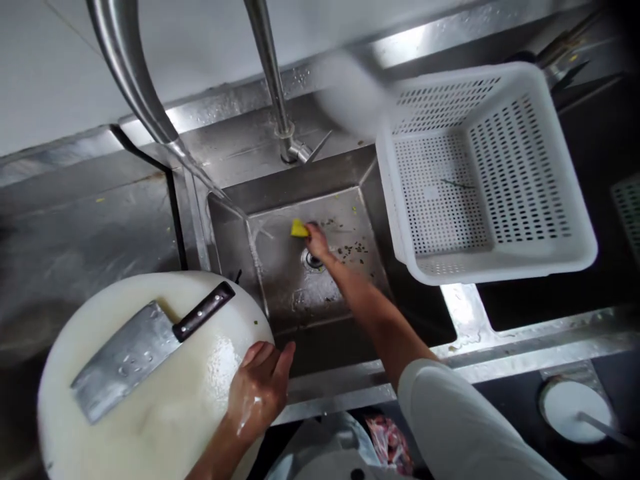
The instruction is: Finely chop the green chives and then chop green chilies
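Observation:
My right hand point(317, 243) reaches down into the steel sink point(280, 293), its fingers closed on a small bright yellow piece point(299, 229). Motion blur hides what kind of thing the piece is. The hand is just above the drain point(313, 260), and dark bits point(354, 251) lie scattered on the sink floor beside it. Water runs from the tap point(150, 100) down the sink's left side. My left hand point(260, 383) hovers at the right edge of a round white chopping board point(165, 427), holding nothing, fingers loosely bent and thumb apart. On the board lies a cleaver point(133, 353) with a dark handle.
A white perforated basket point(500, 263) rests over the sinks at the right, a thin green strand inside. Behind the sink stands a second tap point(287, 133). A white blurred shape point(350, 90) is near the basket. Lower right is a round white container point(575, 410) with a handle across it.

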The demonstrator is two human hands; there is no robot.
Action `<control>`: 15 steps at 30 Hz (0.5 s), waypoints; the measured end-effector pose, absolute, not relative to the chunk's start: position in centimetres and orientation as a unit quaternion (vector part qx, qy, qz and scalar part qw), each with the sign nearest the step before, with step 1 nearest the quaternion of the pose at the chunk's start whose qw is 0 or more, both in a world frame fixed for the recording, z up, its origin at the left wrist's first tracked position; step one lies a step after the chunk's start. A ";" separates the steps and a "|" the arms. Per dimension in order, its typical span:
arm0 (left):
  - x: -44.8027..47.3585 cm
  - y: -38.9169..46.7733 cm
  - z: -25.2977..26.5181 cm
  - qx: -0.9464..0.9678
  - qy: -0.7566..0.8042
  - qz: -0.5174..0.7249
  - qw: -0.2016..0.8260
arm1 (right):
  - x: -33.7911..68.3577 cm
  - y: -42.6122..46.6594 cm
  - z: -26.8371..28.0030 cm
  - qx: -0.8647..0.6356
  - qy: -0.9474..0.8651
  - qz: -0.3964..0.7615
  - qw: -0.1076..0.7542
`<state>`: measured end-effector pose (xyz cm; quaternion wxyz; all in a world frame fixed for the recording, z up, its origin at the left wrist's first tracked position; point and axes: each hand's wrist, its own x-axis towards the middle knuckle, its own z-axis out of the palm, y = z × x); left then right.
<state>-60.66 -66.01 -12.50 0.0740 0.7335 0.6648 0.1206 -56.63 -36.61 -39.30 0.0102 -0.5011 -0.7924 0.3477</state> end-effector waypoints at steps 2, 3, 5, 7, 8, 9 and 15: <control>-60.7 -66.0 -12.5 0.733 0.663 0.135 0.075 | -59.1 -36.6 -39.1 -0.466 -0.815 0.343 0.031; -60.7 -66.0 -12.4 0.733 0.661 0.142 0.076 | -59.6 -35.5 -38.9 -0.461 -0.822 0.332 0.043; -60.7 -65.8 -12.4 0.732 0.659 0.152 0.078 | -58.8 -31.3 -38.8 -0.480 -0.823 0.299 0.054; -60.7 -65.7 -12.4 0.732 0.658 0.160 0.076 | -56.4 -26.5 -39.0 -0.531 -0.804 0.266 0.038; -60.7 -65.7 -12.4 0.733 0.657 0.163 0.075 | -55.2 -24.6 -39.2 -0.560 -0.786 0.261 0.020; -60.7 -65.7 -12.5 0.733 0.655 0.164 0.074 | -54.1 -23.5 -39.6 -0.578 -0.772 0.265 0.008; -61.1 -65.7 -12.5 0.738 0.654 0.146 0.078 | -53.3 -31.8 -40.3 -0.551 -0.738 0.388 -0.036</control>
